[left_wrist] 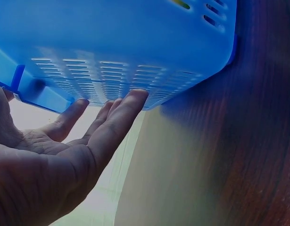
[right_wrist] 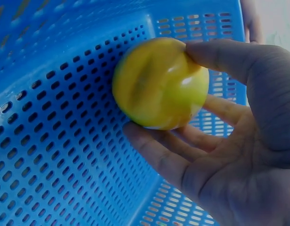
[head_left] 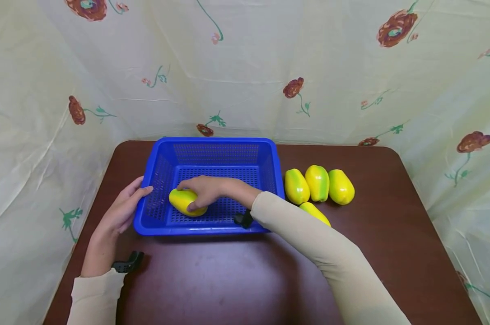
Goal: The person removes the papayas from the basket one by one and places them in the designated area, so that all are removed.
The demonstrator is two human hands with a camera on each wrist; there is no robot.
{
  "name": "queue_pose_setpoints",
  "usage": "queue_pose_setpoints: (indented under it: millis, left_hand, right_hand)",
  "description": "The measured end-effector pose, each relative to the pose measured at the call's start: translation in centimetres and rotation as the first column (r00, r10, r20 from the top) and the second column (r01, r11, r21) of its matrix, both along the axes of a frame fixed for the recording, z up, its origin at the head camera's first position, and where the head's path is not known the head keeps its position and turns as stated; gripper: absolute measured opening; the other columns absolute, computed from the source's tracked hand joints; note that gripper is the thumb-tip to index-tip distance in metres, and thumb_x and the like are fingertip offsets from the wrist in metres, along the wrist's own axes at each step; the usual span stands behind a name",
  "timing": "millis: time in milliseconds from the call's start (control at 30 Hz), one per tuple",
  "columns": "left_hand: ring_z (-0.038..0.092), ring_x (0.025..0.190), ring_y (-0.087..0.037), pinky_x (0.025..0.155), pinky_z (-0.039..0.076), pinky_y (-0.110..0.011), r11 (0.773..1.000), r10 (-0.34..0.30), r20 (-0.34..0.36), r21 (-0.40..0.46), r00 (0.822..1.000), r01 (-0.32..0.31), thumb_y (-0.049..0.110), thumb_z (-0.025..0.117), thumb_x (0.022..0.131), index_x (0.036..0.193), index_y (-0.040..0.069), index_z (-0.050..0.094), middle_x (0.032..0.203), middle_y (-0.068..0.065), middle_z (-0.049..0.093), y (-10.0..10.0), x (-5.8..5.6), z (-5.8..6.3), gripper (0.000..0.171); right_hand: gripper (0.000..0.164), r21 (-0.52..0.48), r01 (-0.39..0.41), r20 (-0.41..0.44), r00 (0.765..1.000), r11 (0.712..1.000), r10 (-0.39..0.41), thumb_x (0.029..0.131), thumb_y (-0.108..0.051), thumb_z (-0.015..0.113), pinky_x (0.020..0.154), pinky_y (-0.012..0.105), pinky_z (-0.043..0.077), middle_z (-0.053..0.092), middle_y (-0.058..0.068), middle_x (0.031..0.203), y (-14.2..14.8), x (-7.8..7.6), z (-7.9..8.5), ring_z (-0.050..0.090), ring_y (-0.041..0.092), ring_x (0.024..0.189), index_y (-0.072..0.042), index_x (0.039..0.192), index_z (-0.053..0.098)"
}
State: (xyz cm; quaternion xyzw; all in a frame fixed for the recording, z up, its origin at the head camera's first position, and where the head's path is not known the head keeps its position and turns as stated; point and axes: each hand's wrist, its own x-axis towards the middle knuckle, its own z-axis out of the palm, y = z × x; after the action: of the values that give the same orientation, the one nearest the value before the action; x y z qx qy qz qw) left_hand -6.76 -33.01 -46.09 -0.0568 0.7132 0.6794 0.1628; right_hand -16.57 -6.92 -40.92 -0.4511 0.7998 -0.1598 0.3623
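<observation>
A blue plastic basket (head_left: pixel 212 231) with slotted walls stands on the table. My left hand (head_left: pixel 124 205) grips its left rim, the thumb over the edge; in the left wrist view, the fingers (left_wrist: pixel 117 121) lie along the outer wall. Inside the basket, my right hand (head_left: pixel 207 188) holds a yellow papaya (head_left: pixel 182 201) with green streaks, near the left end. The right wrist view shows thumb and fingers around the papaya (right_wrist: pixel 159 87), low over the perforated floor. Whether it touches the floor is hard to tell.
Right of the basket, three similar papayas (head_left: pixel 317 183) lie in a row. Another papaya (head_left: pixel 315 214) in front of them is partly hidden by my right sleeve (head_left: pixel 305 230). A floral curtain (head_left: pixel 245 58) hangs behind the brown table (head_left: pixel 391 243).
</observation>
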Motion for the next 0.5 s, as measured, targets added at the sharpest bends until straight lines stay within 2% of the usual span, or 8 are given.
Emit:
queue_pose_setpoints:
  millis: [67,333,500]
  left_hand:
    - [0.071,0.112,-0.002,0.088,0.064,-0.027,1.000,0.000,-0.007,0.013,1.000,0.000,0.035,0.052,0.112,0.169,0.011,0.020,0.137,0.011,0.055,0.0,0.0,0.0,0.069]
    - [0.071,0.111,-0.002,0.087,0.064,-0.026,1.000,0.007,-0.003,0.006,1.000,-0.007,0.035,0.052,0.112,0.168,0.010,0.020,0.135,0.012,0.057,0.1,0.0,0.1,0.069]
    - [0.071,0.111,-0.003,0.088,0.063,-0.026,1.000,0.004,0.008,0.005,1.000,-0.004,0.035,0.051,0.112,0.169,0.010,0.019,0.132,0.013,0.060,0.2,0.0,0.2,0.070]
  right_hand:
    - [0.069,-0.013,0.001,0.000,1.000,1.000,-0.001,0.103,-0.029,0.068,0.122,0.035,0.041,0.049,0.006,0.164,0.2,0.0,0.2,0.050,0.020,0.141,-0.015,0.164,0.038]
    - [0.070,-0.037,0.034,-0.010,0.999,0.999,-0.034,0.103,-0.030,0.066,0.108,0.032,0.046,0.053,0.007,0.158,1.3,0.2,1.0,0.053,0.019,0.128,-0.018,0.164,0.036]
    - [0.070,-0.065,0.065,-0.014,0.998,0.996,-0.066,0.102,-0.030,0.066,0.102,0.033,0.049,0.056,0.009,0.154,2.3,0.3,1.2,0.054,0.021,0.125,-0.016,0.164,0.037]
